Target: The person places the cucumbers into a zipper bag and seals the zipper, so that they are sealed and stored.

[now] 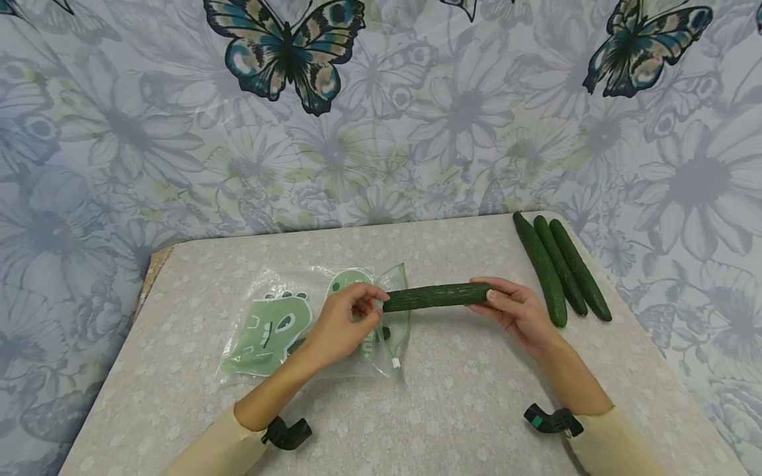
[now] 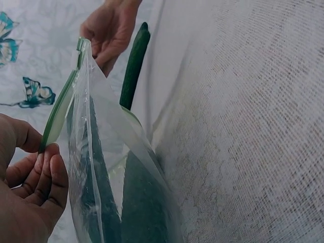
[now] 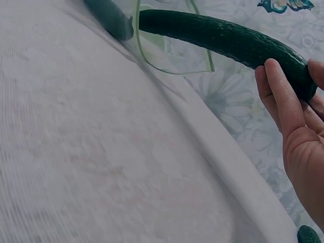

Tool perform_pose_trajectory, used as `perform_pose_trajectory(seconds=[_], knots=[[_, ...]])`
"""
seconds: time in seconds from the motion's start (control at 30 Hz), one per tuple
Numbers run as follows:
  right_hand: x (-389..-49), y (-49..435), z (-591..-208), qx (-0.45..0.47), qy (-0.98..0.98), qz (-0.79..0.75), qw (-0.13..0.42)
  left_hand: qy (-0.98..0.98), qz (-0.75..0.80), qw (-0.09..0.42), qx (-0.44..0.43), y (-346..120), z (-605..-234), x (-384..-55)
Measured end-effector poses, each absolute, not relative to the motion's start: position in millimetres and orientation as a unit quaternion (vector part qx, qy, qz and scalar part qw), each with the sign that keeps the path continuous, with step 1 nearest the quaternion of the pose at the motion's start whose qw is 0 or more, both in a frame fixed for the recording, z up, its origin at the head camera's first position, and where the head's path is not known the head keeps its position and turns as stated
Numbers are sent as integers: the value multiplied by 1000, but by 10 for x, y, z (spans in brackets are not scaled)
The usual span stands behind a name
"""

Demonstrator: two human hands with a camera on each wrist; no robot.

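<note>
A clear zip bag [image 1: 270,334] with green cartoon faces lies on the table, its green-edged mouth spread toward the right. My left hand [image 1: 345,320] pinches the green zip edge [image 2: 55,114] of that mouth. Inside the bag, dark green cucumbers [image 2: 144,202] show through the plastic in the left wrist view. With fingers and thumb, my right hand [image 1: 526,320] grips the right end of a cucumber [image 1: 437,296], held nearly level. Its other end is at the bag's mouth, close to the left fingers; how far it reaches inside is hard to see.
Three cucumbers [image 1: 561,264] lie side by side near the table's right edge. A white slider [image 1: 395,362] sits at the near corner of the bag's mouth. Behind the pale patterned table [image 1: 464,403] hangs a backdrop with flowers and butterflies [image 1: 288,49].
</note>
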State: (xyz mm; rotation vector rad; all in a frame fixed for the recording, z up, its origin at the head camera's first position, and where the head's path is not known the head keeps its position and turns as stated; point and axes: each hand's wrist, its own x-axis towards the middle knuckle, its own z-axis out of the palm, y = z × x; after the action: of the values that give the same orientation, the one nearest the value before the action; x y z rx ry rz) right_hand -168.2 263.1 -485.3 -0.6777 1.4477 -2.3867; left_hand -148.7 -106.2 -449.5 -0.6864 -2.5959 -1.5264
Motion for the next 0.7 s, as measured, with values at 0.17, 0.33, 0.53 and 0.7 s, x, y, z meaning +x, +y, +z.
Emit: perform_pose_trajectory(seconds=[0.17,0.33,0.53,0.7], knots=[[-1715,2502,-4865,-224,492,-829,147,-841,-494,28,-218,-1045,-4482,-1479],[-1764,2346,-4859,-200,497,-827,168,-837,-504,21,-212,-1043,-4470,-1478],[-1842,2112,-4876,-182,505,-825,177,-828,-521,7,-209,-1042,-4458,-1486],[-1881,1911,-4921,-172,505,-823,193,-826,-524,9,-205,-1056,-4453,-1496]])
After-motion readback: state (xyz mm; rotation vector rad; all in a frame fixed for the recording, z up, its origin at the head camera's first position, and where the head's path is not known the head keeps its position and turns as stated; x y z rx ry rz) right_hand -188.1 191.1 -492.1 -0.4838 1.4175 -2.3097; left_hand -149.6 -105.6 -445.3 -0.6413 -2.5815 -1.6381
